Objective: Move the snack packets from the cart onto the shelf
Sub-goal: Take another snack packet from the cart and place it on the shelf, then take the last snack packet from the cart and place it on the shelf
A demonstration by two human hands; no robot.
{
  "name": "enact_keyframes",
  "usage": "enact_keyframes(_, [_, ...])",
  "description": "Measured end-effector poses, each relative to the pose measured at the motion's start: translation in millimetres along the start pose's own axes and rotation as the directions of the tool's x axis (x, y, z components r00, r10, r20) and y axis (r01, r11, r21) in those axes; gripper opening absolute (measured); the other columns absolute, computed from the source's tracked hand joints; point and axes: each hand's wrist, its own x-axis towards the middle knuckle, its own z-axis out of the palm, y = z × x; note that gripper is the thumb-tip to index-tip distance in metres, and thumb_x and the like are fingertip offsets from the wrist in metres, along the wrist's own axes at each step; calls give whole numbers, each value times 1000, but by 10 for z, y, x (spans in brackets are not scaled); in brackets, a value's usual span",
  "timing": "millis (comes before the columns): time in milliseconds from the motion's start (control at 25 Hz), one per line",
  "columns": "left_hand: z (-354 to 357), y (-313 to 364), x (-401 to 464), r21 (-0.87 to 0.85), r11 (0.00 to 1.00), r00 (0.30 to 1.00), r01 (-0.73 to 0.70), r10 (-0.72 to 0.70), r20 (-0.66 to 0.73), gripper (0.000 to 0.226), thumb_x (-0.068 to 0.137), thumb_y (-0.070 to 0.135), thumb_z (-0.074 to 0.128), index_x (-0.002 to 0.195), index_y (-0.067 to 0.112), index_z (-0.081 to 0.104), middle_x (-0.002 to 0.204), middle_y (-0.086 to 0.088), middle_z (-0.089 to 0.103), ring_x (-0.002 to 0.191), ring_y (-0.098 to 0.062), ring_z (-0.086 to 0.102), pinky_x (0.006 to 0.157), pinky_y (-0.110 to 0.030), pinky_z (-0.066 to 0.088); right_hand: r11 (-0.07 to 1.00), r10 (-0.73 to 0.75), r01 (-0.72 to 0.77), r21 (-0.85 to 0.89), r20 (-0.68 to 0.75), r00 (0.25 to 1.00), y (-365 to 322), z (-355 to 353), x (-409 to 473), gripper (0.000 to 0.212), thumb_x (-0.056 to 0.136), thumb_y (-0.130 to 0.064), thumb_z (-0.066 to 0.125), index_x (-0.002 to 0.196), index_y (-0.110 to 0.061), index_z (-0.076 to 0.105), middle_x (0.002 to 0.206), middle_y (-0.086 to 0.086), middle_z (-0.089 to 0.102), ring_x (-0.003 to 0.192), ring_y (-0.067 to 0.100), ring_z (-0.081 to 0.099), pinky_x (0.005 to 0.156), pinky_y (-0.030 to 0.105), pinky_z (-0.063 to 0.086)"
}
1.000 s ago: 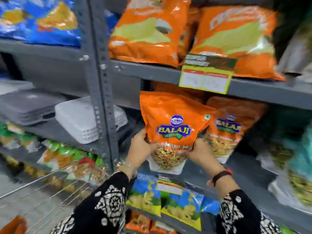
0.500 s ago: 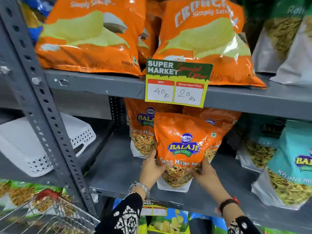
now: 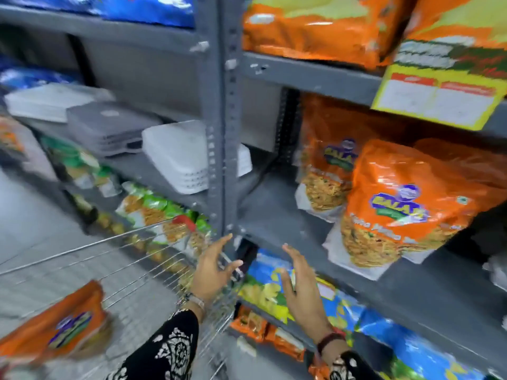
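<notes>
An orange snack packet (image 3: 397, 207) stands upright on the grey shelf (image 3: 277, 215) at the right, in front of another orange packet (image 3: 326, 165). My left hand (image 3: 211, 267) and my right hand (image 3: 301, 289) hover empty below the shelf's front edge, fingers spread, over the right end of the wire cart (image 3: 153, 272). One more orange packet (image 3: 63, 327) lies in the cart at the lower left. The view is blurred.
A grey upright post (image 3: 219, 119) splits the shelving. White and grey plastic trays (image 3: 175, 157) sit on the left shelf. Large orange chip bags (image 3: 315, 26) fill the shelf above, with a yellow price tag (image 3: 436, 97). Blue and yellow packets (image 3: 274, 283) lie on the lower shelf.
Both hands have let go of the orange packet, which now stands on the shelf. The hands have drawn back down and left toward the cart, and the view has swung left.
</notes>
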Motion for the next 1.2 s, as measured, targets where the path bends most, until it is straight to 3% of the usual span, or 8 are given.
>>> enact_keyframes(80, [-441, -295, -201, 22, 993, 992, 115, -113, -64, 53, 73, 9, 71, 121, 11, 51, 120, -13, 57, 110, -34, 54, 95, -48, 46, 998, -53, 59, -23, 206, 977, -149, 409, 99, 41, 92, -12, 45, 131, -11, 37, 139, 1, 39, 131, 14, 33, 108, 18, 18])
enact_keyframes(160, [-914, -674, -443, 108, 977, 974, 184, -166, -156, 51, 74, 7, 70, 121, 9, 51, 123, -14, 58, 112, -27, 53, 97, -34, 42, 995, -89, 103, -17, 379, 921, -325, 904, 173, 43, 92, -14, 45, 133, -11, 35, 144, 7, 36, 134, 18, 32, 111, 24, 19])
enact_keyframes(240, [-1362, -1135, -717, 230, 933, 948, 277, -228, -220, 49, 74, 7, 69, 120, 6, 52, 124, -17, 58, 115, -29, 53, 98, -36, 40, 992, -98, 124, -11, 548, 830, -488, 1467, 204, 47, 92, -18, 46, 136, -13, 30, 148, 6, 30, 136, 18, 29, 110, 25, 19])
enact_keyframes(520, [-2225, -2435, -1335, 371, 668, 763, 645, -591, -262, 76, 67, 28, 76, 132, 11, 37, 134, -16, 51, 123, -31, 46, 99, -38, 39, 986, 15, 135, -99, 855, 518, -584, 3249, 382, 70, 85, -27, 59, 140, -17, 18, 154, 4, 13, 141, 18, 12, 112, 28, 18])
enact_keyframes(760, [-2457, -3228, -1289, 55, 571, 552, 819, -759, -346, 82, 57, 16, 84, 124, -2, 39, 128, -24, 51, 119, -35, 46, 95, -38, 38, 989, 32, 125, -74, 951, 308, -528, 4572, 297, 98, 69, -15, 75, 141, -10, 8, 152, 8, 17, 140, 22, 16, 111, 25, 14])
enact_keyframes(920, [-2383, -3551, -1113, -177, 632, 501, 754, -729, -466, 62, 60, -2, 78, 115, -2, 48, 118, -23, 57, 108, -33, 52, 89, -30, 42, 996, -58, 89, 28, 936, 346, -444, 4994, 188, 61, 68, -5, 72, 122, -5, 44, 126, 16, 51, 111, 18, 47, 84, 11, 30])
enact_keyframes(1080, [-2309, -3542, -992, -283, 648, 405, 707, -700, -588, 39, 63, -6, 73, 98, 0, 57, 98, -22, 66, 88, -30, 58, 70, -29, 42, 999, -3, 47, -24, 865, 502, -387, 5069, 144, 21, 77, -7, 64, 98, -6, 60, 105, 15, 67, 97, 27, 61, 78, 25, 44])
enact_keyframes(1200, [-2283, -3329, -880, -257, 660, 456, 706, -702, -547, 38, 65, -5, 72, 100, 0, 56, 93, -14, 65, 82, -22, 56, 69, -25, 42, 996, 71, 4, -88, 829, 555, -342, 4850, 212, 16, 79, -8, 64, 95, -8, 62, 103, 12, 69, 94, 27, 62, 77, 28, 44])
